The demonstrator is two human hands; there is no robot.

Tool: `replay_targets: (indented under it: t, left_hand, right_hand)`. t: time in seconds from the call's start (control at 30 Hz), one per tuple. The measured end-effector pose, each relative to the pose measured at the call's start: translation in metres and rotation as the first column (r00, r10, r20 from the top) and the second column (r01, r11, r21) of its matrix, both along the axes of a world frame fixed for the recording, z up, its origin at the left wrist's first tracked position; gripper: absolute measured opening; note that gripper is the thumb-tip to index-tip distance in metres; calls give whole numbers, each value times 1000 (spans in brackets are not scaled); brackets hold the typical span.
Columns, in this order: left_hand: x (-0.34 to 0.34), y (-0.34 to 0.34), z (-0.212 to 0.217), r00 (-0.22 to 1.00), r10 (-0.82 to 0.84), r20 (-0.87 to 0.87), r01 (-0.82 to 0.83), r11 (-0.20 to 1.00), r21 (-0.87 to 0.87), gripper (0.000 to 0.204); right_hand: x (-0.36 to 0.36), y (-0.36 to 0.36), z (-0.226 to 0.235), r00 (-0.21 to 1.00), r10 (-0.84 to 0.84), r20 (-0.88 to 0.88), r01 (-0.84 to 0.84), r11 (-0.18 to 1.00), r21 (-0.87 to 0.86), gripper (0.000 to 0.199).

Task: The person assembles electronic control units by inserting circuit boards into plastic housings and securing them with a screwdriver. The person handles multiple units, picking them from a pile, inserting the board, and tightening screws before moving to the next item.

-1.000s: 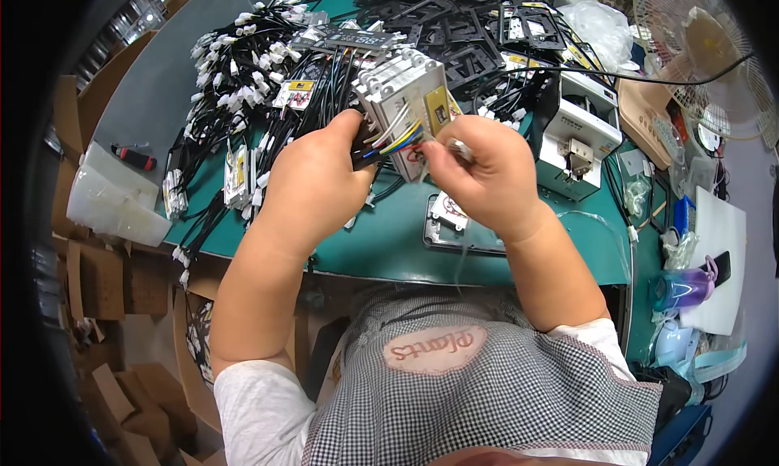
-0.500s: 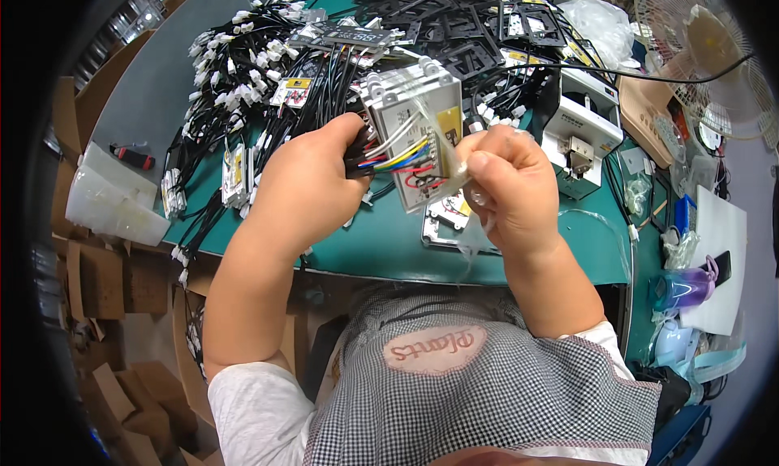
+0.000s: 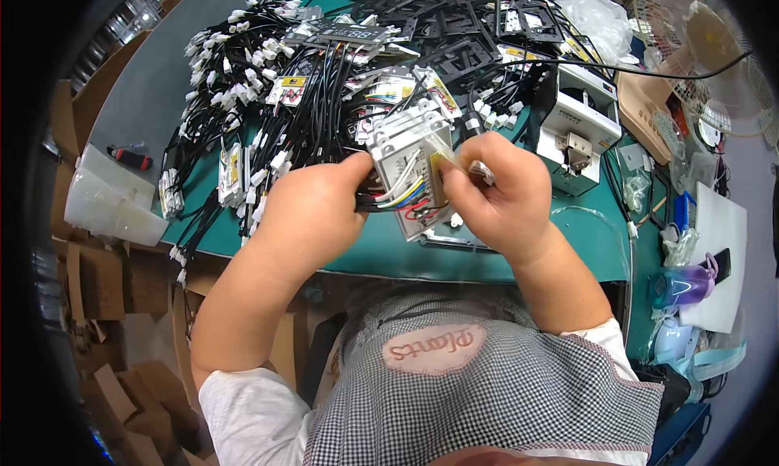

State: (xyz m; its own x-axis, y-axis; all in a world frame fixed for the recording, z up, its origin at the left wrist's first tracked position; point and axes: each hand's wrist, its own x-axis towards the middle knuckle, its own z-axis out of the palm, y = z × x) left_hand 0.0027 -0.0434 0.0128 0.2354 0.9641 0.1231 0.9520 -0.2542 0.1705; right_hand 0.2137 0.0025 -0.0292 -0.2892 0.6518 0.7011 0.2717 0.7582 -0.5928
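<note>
A white box-shaped electronic module (image 3: 403, 151) is tilted up above the front part of the table. White, yellow, blue and red wires cross its face and gather into a black cable bundle at its left side. My left hand (image 3: 318, 200) is closed around that side, gripping module and cables together. On the module's right edge, my right hand (image 3: 507, 192) pinches a piece of clear plastic film (image 3: 441, 147), its thumb and fingers close against the panel. Partly hidden beneath the module, a flat white part (image 3: 458, 237) lies on the green tabletop (image 3: 361, 255).
Black cables with white connectors (image 3: 243, 60) are heaped at the left. Black plastic frames (image 3: 438, 24) pile up at the back. A white machine (image 3: 578, 133) stands right, near a fan (image 3: 706, 44) and a purple-blue bottle (image 3: 682, 287). A screwdriver (image 3: 131, 158) lies far left.
The module has come down slightly and toward me. My right hand has turned and shifted up, its fingers closer to the panel; the film that trailed below it no longer shows there.
</note>
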Motion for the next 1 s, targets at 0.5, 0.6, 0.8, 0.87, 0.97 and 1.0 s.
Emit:
replay_targets:
  t: [0.5, 0.6, 0.8, 0.87, 0.97, 1.0]
  left_hand:
    - [15, -7, -8, 934, -124, -334, 110, 992, -60, 10]
    - [15, -13, -4, 933, -151, -327, 141, 989, -53, 10]
    - [12, -20, 0, 930, -163, -331, 150, 986, -66, 9]
    - [8, -20, -2, 944, -143, -298, 141, 990, -29, 14]
    - [0, -12, -1, 983, -88, -164, 98, 994, 54, 22]
    - [-3, -8, 0, 992, -68, -102, 77, 993, 85, 24]
  right_hand:
    - [-2, 28, 0, 993, -7, 117, -22, 970, 244, 39]
    - [5, 24, -5, 997, 82, 7, -82, 996, -16, 28]
    - [3, 12, -22, 920, 142, -366, -301, 853, -426, 15]
    - [1, 11, -23, 956, 89, -279, -189, 915, -356, 17]
    - [-2, 6, -23, 986, -19, -166, -18, 975, -221, 26]
    - [-4, 4, -22, 989, -62, -133, 39, 985, -170, 30]
